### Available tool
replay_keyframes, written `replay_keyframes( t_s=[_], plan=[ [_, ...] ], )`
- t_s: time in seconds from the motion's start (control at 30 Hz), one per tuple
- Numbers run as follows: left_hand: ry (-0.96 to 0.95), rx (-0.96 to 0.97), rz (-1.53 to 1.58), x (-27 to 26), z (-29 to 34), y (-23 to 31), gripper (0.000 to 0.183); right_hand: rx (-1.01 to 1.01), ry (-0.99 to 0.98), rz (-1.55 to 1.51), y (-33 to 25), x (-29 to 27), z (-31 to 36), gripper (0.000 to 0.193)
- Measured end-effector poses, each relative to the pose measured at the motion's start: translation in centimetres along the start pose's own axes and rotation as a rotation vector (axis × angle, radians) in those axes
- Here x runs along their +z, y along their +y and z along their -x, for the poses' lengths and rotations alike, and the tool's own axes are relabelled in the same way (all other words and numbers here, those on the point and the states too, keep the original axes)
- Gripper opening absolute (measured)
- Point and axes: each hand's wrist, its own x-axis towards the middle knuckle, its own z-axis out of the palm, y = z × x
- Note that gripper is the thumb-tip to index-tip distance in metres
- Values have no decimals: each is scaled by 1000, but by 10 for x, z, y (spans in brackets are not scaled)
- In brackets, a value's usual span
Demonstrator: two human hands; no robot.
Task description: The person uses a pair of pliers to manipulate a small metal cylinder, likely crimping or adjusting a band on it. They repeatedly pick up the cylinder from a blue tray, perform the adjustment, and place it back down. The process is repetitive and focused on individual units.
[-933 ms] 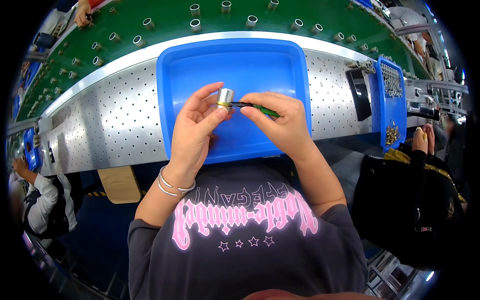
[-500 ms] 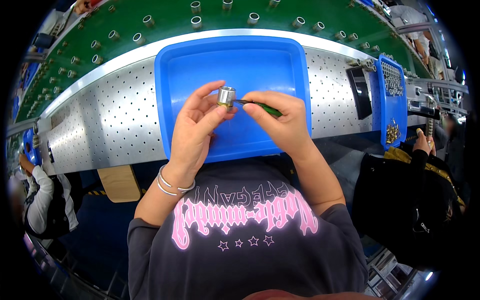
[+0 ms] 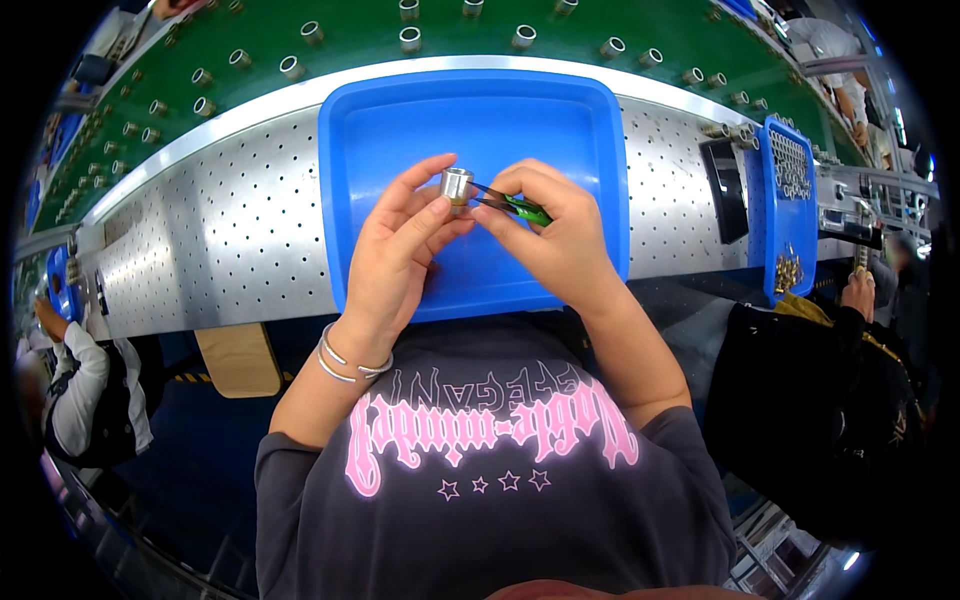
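Observation:
Over the blue tray, my left hand grips a short silver metal sleeve between thumb and fingers. The sleeve stands roughly upright with its round opening on top, and a yellowish band shows at its lower end. Closed round green-and-black tweezers is my right hand. Their two dark tips are spread apart and reach to the right side of the sleeve. Whether they touch it, I cannot tell.
Beyond the tray runs a green conveyor belt carrying several metal sleeves. The tray sits on a perforated metal table. At right are a black device and another blue tray with sleeves and brass-coloured parts. Other people sit on both sides.
The tweezers' tips have parted, and my right hand has turned a little beside the sleeve. The sleeves on the belt have shifted to the right. My left hand keeps its hold.

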Motion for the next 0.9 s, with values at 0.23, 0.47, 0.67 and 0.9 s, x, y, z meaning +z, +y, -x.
replay_keyframes(
  t_s=[0.23,0.47,0.67,0.9],
  plan=[
    [-62,-18,-35,-7,-3,-5,41,-89,60,70,-1,5,0,16],
    [-73,-14,3,-8,-5,-6,39,-32,31,-41,-1,3,-2,19],
    [-58,-36,0,-9,-5,-6,39,12,10,-81,-3,2,-3,18],
    [-72,43,-92,-7,-2,-10,45,-70,24,-27,-1,3,-3,22]
  ],
)
